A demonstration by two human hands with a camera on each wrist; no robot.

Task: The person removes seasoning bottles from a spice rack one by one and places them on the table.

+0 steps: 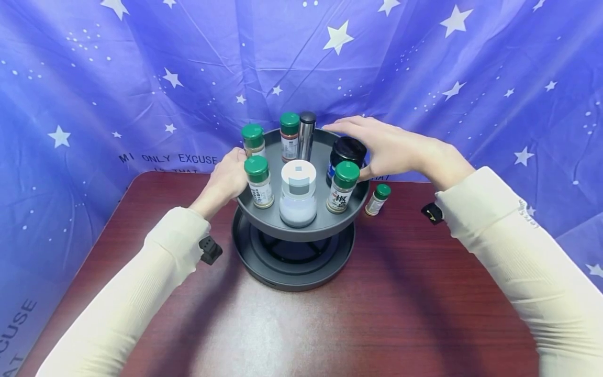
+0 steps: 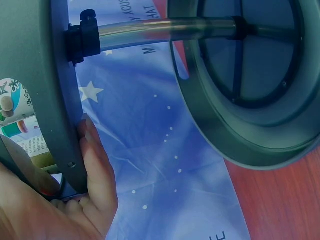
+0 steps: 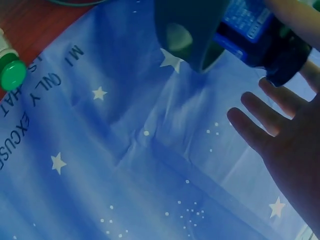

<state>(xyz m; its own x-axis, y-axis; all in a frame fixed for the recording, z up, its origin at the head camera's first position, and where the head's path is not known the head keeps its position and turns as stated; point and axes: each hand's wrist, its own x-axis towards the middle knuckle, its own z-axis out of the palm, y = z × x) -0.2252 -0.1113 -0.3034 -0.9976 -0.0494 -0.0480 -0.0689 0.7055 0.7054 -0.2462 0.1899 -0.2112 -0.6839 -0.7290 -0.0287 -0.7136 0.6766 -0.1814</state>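
My left hand [image 1: 228,177] grips the left rim of a dark grey two-tier turntable's upper tray [image 1: 298,234]. In the left wrist view its thumb lies inside the wall and its fingers outside. Around a black-lidded jar [image 1: 347,150] on the tray's right side, my right hand [image 1: 398,149] has its fingers spread and fairly straight. The right wrist view shows those fingertips close to the jar's lid [image 3: 285,62]. A green-capped shaker [image 1: 340,193] stands just in front of the jar. At the tray's front is a white-lidded clear jar [image 1: 298,201].
More green-capped shakers [image 1: 260,188] stand at the tray's left and back, beside a silver cylinder [image 1: 306,139]. Below is the lower tray [image 1: 292,284], joined by a metal post [image 2: 165,30]. Another green-capped shaker [image 1: 378,200] is on the table, before a starry curtain [image 1: 292,57].
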